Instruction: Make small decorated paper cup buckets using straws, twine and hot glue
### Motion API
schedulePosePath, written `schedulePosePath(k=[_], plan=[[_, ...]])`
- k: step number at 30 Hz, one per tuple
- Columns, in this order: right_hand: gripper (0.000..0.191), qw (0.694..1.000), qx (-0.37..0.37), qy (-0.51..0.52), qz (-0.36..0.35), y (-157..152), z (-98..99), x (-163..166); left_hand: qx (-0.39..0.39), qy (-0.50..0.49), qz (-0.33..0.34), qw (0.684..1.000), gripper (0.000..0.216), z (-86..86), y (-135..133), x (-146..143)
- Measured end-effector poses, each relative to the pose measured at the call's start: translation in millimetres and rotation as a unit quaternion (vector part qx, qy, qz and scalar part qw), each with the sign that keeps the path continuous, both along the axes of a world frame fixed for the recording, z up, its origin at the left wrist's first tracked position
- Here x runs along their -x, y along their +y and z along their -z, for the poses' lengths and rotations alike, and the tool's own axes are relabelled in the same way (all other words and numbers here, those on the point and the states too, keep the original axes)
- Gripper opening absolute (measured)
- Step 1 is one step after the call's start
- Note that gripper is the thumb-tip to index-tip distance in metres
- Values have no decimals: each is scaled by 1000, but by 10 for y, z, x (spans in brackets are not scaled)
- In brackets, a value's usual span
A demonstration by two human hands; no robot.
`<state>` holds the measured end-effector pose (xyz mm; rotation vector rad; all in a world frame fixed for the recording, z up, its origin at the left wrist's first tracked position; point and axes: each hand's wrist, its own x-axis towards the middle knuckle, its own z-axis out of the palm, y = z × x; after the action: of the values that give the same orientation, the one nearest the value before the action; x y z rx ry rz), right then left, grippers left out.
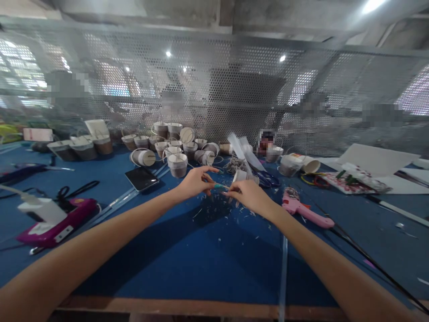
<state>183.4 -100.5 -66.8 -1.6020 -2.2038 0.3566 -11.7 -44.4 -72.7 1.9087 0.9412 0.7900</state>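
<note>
My left hand [195, 181] and my right hand [247, 196] meet over the middle of the blue table [208, 259]. Both pinch a thin teal stick-like piece [221, 186] between their fingertips; I cannot tell exactly what it is. My right hand also seems to hold a small white cup [240, 175] behind its fingers. Small white scraps [214, 210] lie scattered on the cloth under my hands.
Several small white-and-brown cups [177, 152] crowd the back. A phone [142, 178] lies left of my hands, a pink glue gun [303, 209] right, another magenta one [56, 226] far left. Scissors [266, 178] and paper sheets [372, 167] sit at right. A perforated metal screen [234, 89] closes the back.
</note>
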Motion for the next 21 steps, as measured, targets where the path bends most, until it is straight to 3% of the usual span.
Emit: schedulePosePath(k=[6, 12, 21], plan=[[14, 997, 47, 48, -26, -20, -54, -22, -20, 8, 9, 1000, 47, 20, 31, 13], [11, 1000, -24, -1, 9, 12, 8, -20, -4, 9, 9, 1000, 46, 10, 12, 6], [11, 999, -45, -5, 30, 9, -4, -46, 19, 4, 17, 1000, 49, -22, -16, -6]])
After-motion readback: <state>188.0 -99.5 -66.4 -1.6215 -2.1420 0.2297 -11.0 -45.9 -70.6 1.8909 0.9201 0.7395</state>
